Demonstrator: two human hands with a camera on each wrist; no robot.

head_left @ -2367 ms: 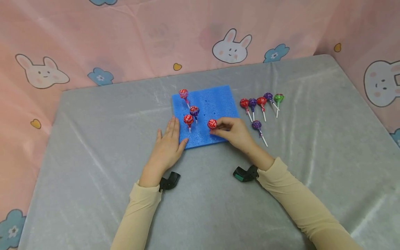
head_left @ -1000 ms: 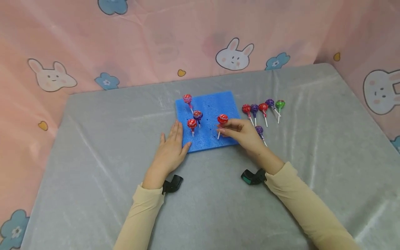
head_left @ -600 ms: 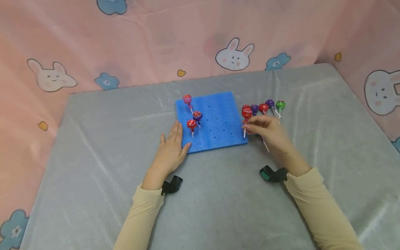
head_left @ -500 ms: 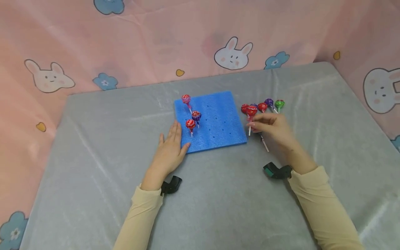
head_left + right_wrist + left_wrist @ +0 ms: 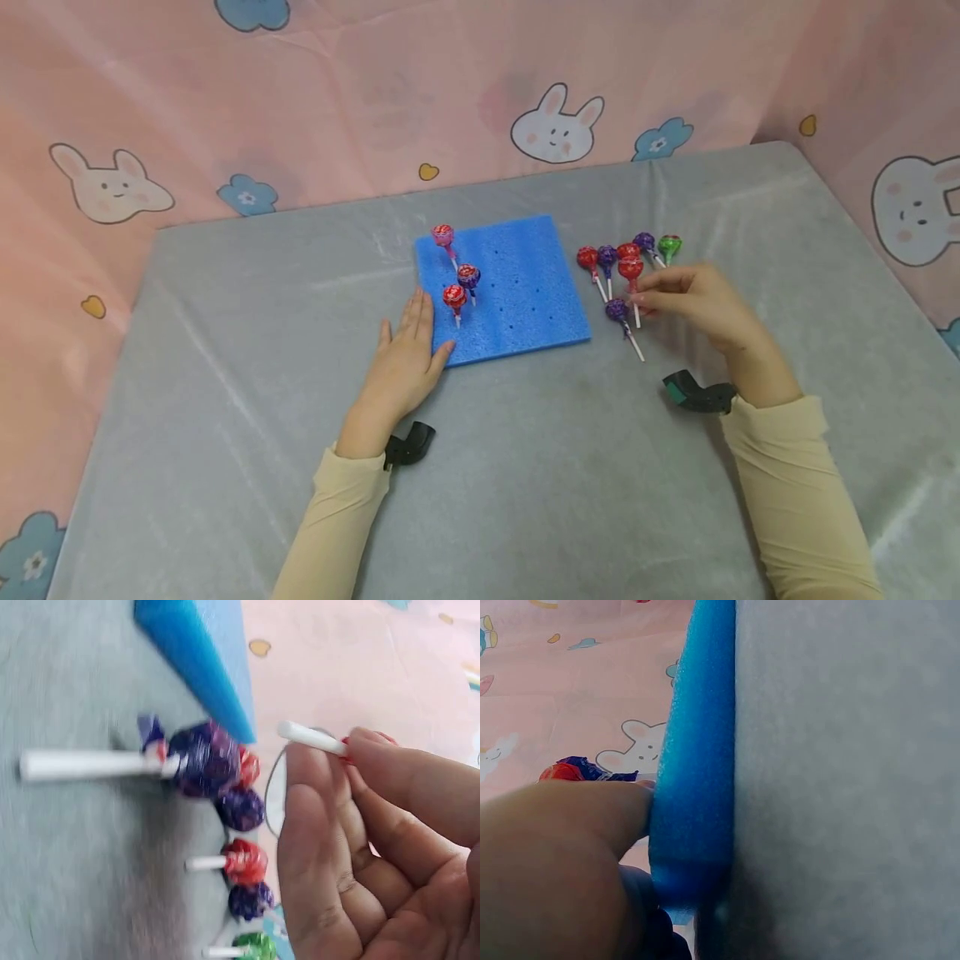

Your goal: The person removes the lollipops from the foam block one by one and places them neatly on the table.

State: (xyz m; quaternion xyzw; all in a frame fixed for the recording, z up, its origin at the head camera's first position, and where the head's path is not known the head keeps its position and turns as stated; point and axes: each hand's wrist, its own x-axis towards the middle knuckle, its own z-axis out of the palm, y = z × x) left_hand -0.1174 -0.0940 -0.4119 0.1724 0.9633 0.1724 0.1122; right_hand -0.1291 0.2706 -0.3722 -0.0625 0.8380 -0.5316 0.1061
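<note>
One red lollipop (image 5: 631, 269) is pinched in the right grip (image 5: 697, 304); the left grip (image 5: 400, 361), fingers straight, seemingly touches blue foam (image 5: 536, 258).

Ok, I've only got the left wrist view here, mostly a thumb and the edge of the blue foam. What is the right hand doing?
Observer: The head view shows the right hand pinching a red lollipop just below its candy, with the white stick pointing down.

Operator: Got it. And what is standing in the foam itself? From this side I can't see its top.

Observer: Three lollipops stand in the blue foam board, all in its left half as the person sees it: a pink one, a purple-and-red one and a red one.
</note>
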